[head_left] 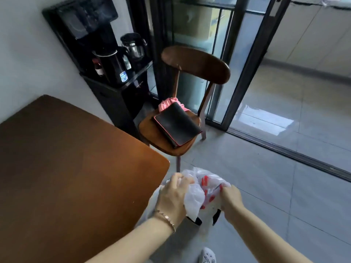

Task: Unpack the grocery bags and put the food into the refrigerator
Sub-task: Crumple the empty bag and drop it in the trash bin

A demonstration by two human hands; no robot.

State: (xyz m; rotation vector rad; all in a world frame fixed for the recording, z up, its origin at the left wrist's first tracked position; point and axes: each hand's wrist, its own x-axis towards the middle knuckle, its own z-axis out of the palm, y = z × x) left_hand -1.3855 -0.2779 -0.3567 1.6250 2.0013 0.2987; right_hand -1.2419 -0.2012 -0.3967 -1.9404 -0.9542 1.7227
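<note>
**Two hands hold a plastic grocery bag beside a wooden table**

View from head height, looking down. Far left: a brown wooden table, rounded corner nearest the hands. Behind it, vs. the wall, a black stand w/ two kettles. Centre: a wooden chair w/ a black folder on the seat.

Low centre, over grey floor tiles: the left hand, bracelet at the wrist, has its fingers curled round a bunch of white plastic. The bag, thin, crumpled, w/ red print, hangs in the air between both hands, just off the table corner. The right hand pinches the bag's red-printed edge. Contents can't be made out. Far right: a dark-framed sliding glass door. No fridge in view.

Step in hand, prob. opening the bag. To do it well:
- Rest the bag on the table first, so nothing drops to the tiles.
- Find the mouth, then pull both sides apart evenly; thin film likely tears if yanked.
- Keep one hand on the bag while the other lifts items out.
</note>
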